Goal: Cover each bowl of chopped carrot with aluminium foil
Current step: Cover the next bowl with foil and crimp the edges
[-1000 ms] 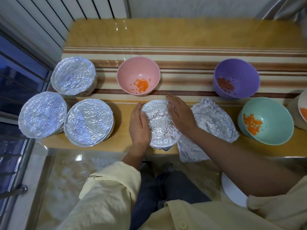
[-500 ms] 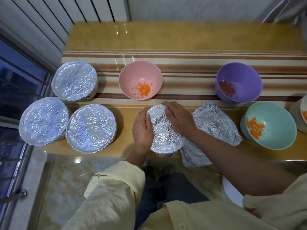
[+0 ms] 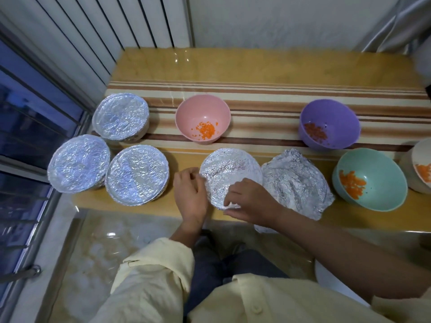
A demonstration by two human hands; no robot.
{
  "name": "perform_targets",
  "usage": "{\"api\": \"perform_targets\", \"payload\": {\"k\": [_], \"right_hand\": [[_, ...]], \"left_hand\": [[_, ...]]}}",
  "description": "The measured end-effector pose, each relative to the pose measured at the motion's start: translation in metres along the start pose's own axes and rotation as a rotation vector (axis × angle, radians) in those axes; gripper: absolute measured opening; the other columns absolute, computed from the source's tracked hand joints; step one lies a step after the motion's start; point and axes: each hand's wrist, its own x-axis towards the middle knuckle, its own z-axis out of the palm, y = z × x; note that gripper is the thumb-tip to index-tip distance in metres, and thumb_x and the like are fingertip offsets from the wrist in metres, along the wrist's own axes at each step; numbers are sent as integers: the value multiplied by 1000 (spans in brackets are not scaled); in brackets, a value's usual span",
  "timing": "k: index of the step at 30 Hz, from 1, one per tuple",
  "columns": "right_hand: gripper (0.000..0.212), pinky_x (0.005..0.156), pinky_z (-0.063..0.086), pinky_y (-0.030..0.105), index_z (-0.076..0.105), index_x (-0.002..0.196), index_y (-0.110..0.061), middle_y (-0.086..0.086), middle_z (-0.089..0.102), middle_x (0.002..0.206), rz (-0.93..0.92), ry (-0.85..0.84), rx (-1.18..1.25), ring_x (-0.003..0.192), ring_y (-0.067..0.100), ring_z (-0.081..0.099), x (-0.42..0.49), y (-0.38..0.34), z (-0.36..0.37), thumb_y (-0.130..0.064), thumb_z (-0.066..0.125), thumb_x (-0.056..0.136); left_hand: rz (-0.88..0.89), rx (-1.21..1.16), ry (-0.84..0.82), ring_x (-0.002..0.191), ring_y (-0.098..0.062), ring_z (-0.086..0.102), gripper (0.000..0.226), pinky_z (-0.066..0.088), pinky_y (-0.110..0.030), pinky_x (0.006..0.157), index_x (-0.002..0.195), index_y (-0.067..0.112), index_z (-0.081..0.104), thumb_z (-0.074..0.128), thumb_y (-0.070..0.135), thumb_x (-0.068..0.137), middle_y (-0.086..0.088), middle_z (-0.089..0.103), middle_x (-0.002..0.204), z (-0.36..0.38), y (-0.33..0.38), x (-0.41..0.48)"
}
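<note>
on my feed the long yellow table (image 3: pixel 233 66) with its striped cloth (image 3: pixel 268 94) carried everything. three round foil-capped bowls (image 3: pixel 137 174) sat grouped at its left end. the teal plastic bowl (image 3: pixel 382 176), purple bowl (image 3: pixel 338 117) and pink bowl (image 3: pixel 198 110) showed chopped carrot (image 3: pixel 205 130), uncovered. a crumpled loose foil sheet (image 3: pixel 296 183) lay just right of the fourth foil-topped bowl (image 3: pixel 229 169) at the near edge. the left hand (image 3: pixel 190 192) curled against its left rim, gripping foil. the right hand (image 3: pixel 251 201) pinched foil at the near rim.
</note>
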Motion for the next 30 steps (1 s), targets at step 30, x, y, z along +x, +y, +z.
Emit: {"api": "perform_targets", "payload": {"k": [30], "right_hand": [[30, 49, 31, 27, 51, 49, -11, 3, 45, 52, 3, -66, -267, 48, 23, 46, 3, -26, 5, -2, 79, 57]], "left_hand": [[-729, -199, -98, 77, -27, 69, 27, 53, -31, 77, 63, 16, 75, 77, 40, 77, -6, 75, 75, -6, 16, -54]]}}
